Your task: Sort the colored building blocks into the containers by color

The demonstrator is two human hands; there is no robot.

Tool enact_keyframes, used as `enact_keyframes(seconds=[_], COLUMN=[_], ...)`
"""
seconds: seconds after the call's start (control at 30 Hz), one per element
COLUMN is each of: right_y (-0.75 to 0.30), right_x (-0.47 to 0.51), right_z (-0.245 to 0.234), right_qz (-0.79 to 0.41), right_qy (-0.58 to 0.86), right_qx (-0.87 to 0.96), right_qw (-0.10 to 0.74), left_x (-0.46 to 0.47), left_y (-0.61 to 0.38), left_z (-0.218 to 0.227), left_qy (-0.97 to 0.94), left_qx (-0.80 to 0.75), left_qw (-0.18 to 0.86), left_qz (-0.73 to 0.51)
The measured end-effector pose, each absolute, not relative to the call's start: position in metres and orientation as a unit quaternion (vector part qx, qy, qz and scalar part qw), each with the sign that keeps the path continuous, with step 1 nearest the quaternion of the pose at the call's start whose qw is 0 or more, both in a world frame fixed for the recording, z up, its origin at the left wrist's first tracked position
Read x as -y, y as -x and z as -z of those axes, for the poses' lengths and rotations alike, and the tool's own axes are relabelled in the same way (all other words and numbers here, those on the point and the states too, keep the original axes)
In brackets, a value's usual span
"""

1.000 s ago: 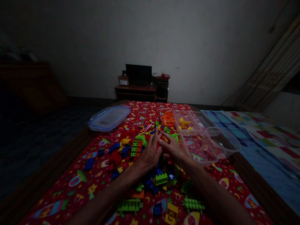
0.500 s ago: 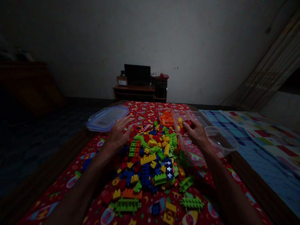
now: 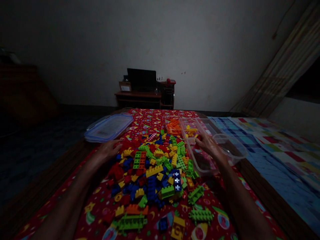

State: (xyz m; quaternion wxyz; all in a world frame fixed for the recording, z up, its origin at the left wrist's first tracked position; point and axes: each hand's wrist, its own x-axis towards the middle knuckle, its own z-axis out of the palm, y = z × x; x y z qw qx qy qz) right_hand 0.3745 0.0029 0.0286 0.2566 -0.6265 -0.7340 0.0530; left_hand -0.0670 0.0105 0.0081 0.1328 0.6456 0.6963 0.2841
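A heap of coloured toy bricks (image 3: 155, 166) lies on a red patterned cloth (image 3: 97, 196) in dim light. My left hand (image 3: 108, 150) rests at the heap's left edge, fingers stretched flat towards the bricks and holding nothing. My right hand (image 3: 209, 146) hovers over the near clear rectangular container (image 3: 200, 170) at the heap's right. Its fingers are drawn together and point down into the container; what they hold, if anything, is hidden. Behind it stand clear containers with yellow bricks (image 3: 191, 130) and orange bricks (image 3: 172, 126).
A round clear tub (image 3: 233, 151) sits just right of my right hand. A blue-rimmed lid (image 3: 108, 126) lies at the table's far left edge. A checked mat (image 3: 275, 146) lies to the right, and a desk with a dark monitor (image 3: 142, 80) stands by the far wall.
Both hands left the middle of the heap. The right carried a red brick to the containers and has since dropped lower over the near one; the left swung out to the heap's left edge.
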Motion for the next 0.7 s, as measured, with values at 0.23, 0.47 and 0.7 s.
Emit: enact_keyframes(seconds=[0.23,0.47,0.7], right_y=[-0.378,-0.358,-0.297], right_x=[0.002,0.012,0.036], right_z=[-0.018,-0.039,-0.045], right_qz=[-0.008,0.048,-0.084], right_qy=[0.626,0.584,0.450], right_qx=[0.746,0.758,0.839], right_qw=[0.227,0.287,0.296], left_x=[-0.012,-0.013,-0.016], left_y=[0.067,0.063,0.060], left_z=[0.000,0.005,0.010], left_qy=[-0.682,-0.674,-0.653], left_qx=[-0.692,-0.684,-0.674], left_qw=[0.138,0.173,0.213], left_qz=[-0.193,-0.219,-0.272])
